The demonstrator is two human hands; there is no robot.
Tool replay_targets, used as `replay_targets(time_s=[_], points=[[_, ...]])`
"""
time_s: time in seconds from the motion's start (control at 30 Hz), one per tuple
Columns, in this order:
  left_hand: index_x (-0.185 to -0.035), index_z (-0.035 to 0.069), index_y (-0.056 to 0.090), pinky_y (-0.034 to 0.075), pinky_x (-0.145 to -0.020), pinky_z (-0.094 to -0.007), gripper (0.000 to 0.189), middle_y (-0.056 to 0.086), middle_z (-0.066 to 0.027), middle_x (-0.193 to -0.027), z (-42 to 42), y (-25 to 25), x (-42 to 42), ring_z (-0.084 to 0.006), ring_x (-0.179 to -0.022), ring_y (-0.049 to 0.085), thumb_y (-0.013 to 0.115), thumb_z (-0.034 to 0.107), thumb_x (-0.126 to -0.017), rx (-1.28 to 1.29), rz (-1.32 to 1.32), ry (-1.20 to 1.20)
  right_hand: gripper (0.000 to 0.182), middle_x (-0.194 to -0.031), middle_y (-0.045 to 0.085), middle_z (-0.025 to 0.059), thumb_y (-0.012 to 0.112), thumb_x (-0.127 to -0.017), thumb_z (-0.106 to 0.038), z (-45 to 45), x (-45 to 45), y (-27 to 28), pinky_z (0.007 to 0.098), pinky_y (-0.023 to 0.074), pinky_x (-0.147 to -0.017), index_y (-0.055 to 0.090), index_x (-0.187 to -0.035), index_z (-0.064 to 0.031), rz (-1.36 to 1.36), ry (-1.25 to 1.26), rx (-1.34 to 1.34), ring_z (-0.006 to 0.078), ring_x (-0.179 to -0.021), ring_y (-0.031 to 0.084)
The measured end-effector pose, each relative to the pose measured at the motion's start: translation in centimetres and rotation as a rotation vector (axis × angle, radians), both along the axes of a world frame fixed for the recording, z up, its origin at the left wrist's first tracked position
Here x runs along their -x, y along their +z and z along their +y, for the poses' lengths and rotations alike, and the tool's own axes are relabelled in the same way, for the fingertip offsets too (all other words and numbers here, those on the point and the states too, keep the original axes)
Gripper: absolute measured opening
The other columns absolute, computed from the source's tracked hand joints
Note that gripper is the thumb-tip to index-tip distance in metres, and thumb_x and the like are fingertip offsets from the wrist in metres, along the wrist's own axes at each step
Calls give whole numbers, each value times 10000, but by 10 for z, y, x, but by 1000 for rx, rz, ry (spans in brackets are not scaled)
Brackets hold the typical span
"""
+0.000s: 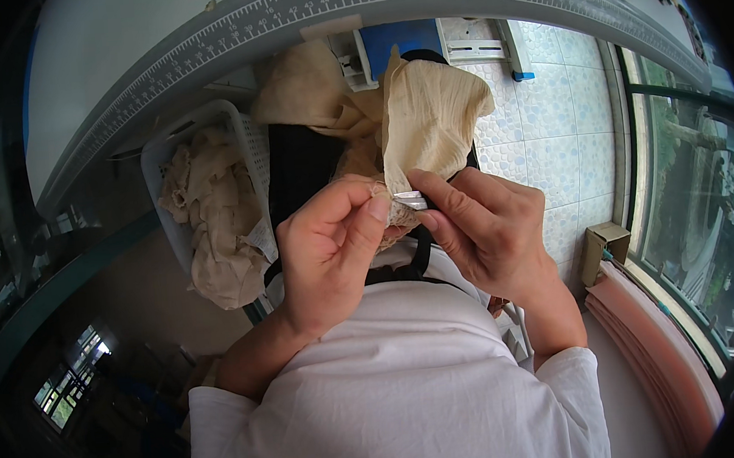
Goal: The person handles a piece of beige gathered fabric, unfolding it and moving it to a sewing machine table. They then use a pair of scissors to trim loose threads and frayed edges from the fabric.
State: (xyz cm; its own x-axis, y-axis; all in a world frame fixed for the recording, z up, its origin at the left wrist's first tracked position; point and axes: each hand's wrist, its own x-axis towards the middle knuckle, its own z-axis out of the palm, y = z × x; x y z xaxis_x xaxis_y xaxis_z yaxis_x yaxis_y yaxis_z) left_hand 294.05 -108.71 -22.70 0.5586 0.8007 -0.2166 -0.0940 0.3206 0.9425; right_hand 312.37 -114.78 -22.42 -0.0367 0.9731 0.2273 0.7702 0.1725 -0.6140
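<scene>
Just above my lap, my left hand (pixel 336 244) pinches the edge of a beige crinkled cloth (pixel 435 106) between thumb and forefinger. A lace-like, open-weave strip (pixel 400 216) of similar colour shows below that pinch. My right hand (pixel 485 224) holds small metal snips (pixel 411 200), probably thread snips, with the silver blades pointing left at the cloth edge beside my left fingertips. Most of the tool's handle is hidden in my right fingers. The cloth spreads away from me over my dark-clad legs, and more beige fabric (pixel 306 86) bunches at its left.
A white plastic basket (pixel 252 141) to the left holds crumpled beige fabric pieces (pixel 215 207). Ahead, a table edge with a measuring scale (pixel 326 5) curves across the view. Pink folded sheets (pixel 655 336) and a small cardboard box (pixel 605 238) stand right, by the window (pixel 681 162).
</scene>
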Motion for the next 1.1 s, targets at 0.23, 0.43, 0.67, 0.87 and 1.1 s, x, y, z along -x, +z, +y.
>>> replay_targets(time_s=[0.23, 0.43, 0.67, 0.87, 1.1], points=[[-966, -80, 579, 546, -736, -227, 141, 618, -66, -930, 1, -1, 0, -77, -823, 604, 510, 42, -977, 1, -3, -6, 294, -633, 471, -2, 730, -769, -168, 1, 0, -2, 291, 361, -407, 681, -1046, -82, -58, 3, -53, 142, -497, 506], [-935, -77, 583, 523, -714, -215, 144, 621, -56, -904, 2, -3, 0, -57, -807, 587, 517, 45, -975, 45, -2, 2, 280, -634, 482, 4, 725, -774, -148, 1, 2, -4, 288, 377, -422, 682, -1038, -68, -18, 3, -60, 146, -496, 508], [-899, -75, 567, 483, -685, -192, 99, 591, -37, -858, 1, 8, -3, -42, -757, 543, 524, -3, -952, -68, 53, -2, 255, -647, 546, 45, 692, -822, -106, -4, 7, -7, 278, 403, -458, 679, -1051, 5, 374, -12, 56, 158, -506, 523], [-888, -71, 563, 465, -667, -185, 86, 581, -47, -855, -1, 11, -4, -44, -745, 529, 528, -16, -944, -95, 82, -4, 237, -687, 590, 94, 628, -897, -108, -14, 16, -19, 258, 392, -481, 666, -1073, 45, 713, -67, 84, 147, -507, 503], [-924, -72, 572, 476, -690, -201, 105, 580, -46, -878, -4, 3, 2, -60, -748, 539, 521, 11, -963, -83, 41, 59, 302, -762, 599, 52, 610, -918, -166, -8, -5, 1, 231, 410, -583, 624, -1138, 41, 690, -35, 105, 99, -647, 510]])
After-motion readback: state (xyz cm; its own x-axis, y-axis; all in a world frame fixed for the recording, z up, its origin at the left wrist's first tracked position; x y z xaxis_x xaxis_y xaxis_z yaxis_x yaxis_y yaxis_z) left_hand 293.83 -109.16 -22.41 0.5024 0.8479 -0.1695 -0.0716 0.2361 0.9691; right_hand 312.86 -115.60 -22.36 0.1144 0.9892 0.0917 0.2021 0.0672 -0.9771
